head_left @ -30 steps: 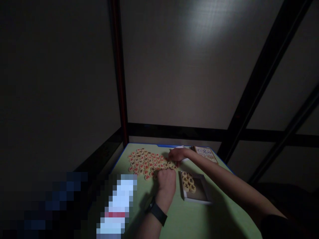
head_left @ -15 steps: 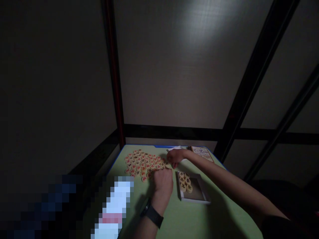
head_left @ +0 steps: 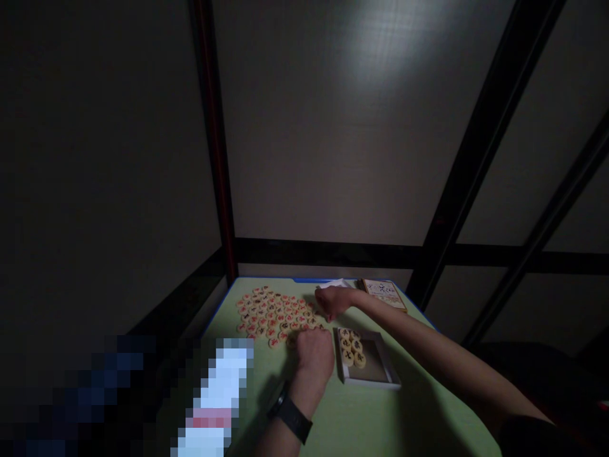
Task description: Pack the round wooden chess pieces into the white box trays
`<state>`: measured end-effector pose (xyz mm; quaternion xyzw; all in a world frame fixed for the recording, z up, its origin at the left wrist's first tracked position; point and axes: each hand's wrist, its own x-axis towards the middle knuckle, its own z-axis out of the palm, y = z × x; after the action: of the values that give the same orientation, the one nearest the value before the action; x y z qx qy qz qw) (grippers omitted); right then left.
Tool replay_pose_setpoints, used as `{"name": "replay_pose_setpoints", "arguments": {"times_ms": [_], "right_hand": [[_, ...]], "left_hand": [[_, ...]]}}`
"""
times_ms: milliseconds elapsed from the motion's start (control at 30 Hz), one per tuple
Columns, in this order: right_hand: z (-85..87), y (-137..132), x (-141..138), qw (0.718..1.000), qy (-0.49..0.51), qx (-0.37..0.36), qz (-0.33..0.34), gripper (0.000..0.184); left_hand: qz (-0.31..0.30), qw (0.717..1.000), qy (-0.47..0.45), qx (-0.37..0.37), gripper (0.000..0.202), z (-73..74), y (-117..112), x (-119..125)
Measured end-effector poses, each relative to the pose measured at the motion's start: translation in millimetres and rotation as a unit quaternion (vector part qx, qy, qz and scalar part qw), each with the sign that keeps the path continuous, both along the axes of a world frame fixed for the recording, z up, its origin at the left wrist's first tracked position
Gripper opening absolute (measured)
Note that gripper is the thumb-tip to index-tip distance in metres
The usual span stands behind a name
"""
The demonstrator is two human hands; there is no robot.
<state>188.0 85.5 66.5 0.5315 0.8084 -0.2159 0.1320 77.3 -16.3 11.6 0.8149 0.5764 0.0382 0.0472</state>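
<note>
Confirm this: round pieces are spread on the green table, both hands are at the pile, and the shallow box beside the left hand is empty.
The shallow box is not empty: the head view shows several dark-marked pieces at its far end. The rest stands: round pieces spread on the green table, left hand and right hand at the pile.

Dim throughout, with a soft patch of light [head_left: 390,44] high on the pale grey panelled wall [head_left: 333,165]. Framed at the left by a dark vertical post with a reddish edge [head_left: 214,139], low down by a dark horizontal rail [head_left: 323,252], and at the right by two dark slanting beams [head_left: 480,146]. Below the rail, a light green desk with a blue rim [head_left: 375,419], tucked into the corner. Deep shadow over the left wall and the lower right.
</note>
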Motion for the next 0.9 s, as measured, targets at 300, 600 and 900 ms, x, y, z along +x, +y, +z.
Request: {"name": "replay_pose_setpoints", "arguments": {"times_ms": [300,600,900], "right_hand": [[-17.9,2.6,-6.2,0.989,-0.039,0.133,0.06,0.023],[-14.3,-1.1,-0.7,0.982,-0.076,0.157,0.079,0.027],[-9.1,-10.0,-3.5,0.979,-0.081,0.16,0.093,0.025]], "left_hand": [[-0.05,0.998,-0.006,-0.03,0.033,3.5,-9.1,5.1],[0.0,1.0,0.003,-0.005,0.035,2.8,-4.4,0.5],[0.027,0.999,0.014,0.02,0.035,-2.5,3.8,-3.0]]}}
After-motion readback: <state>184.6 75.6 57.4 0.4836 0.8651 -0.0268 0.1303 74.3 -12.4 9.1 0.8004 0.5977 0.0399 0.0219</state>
